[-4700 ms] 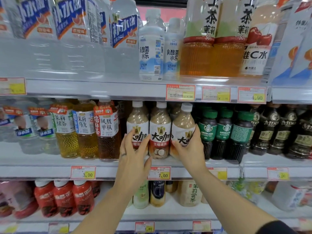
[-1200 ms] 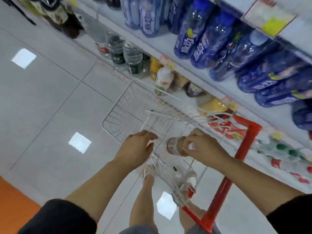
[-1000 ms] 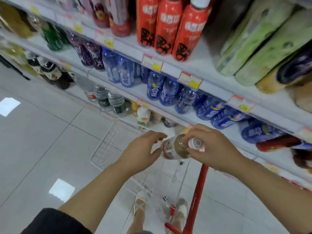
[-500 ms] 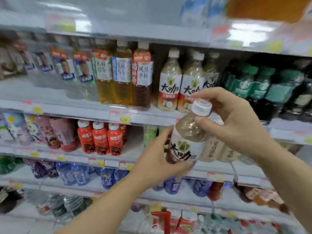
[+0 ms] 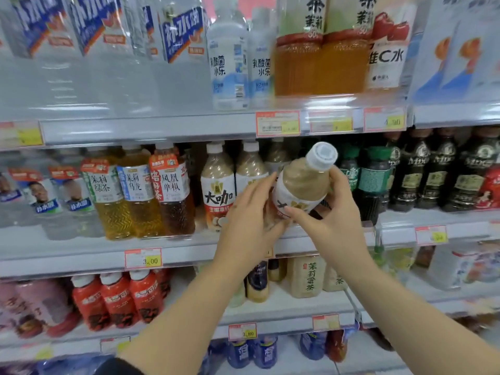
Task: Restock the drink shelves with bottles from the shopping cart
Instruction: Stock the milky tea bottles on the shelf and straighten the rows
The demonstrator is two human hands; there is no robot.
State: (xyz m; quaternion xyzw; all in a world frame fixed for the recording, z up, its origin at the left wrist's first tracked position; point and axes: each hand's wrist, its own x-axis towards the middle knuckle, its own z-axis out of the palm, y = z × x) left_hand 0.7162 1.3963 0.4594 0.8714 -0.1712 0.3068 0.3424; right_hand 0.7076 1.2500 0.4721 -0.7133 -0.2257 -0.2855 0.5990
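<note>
Now raised level with its row, the coffee bottle (image 5: 300, 182) tilts, gripped by the right hand (image 5: 338, 217), with the left hand (image 5: 249, 220) flat against it. Placing is under way; next it likely needs standing upright beside the matching bottles (image 5: 217, 190).

Holding a milk coffee bottle (image 5: 303, 185) up in front of the middle shelf (image 5: 81, 257), tilted, white cap pointing up and to the right. Gripping it round the body with the right hand (image 5: 335, 223), thumb across the label. Touching its lower end with the left hand (image 5: 249, 220), fingers straight and flat against it. Looking at matching bottles (image 5: 217, 185) upright just behind, with three tea bottles (image 5: 138, 193) to their left and green-capped Starbucks bottles (image 5: 374, 180) to the right. Also spotting a 3.00 price tag (image 5: 143, 259) on the shelf edge, red bottles (image 5: 116, 301) one shelf down, big jasmine tea bottles (image 5: 319, 55) one shelf up. Kinda blurry round the edges tbh.
</note>
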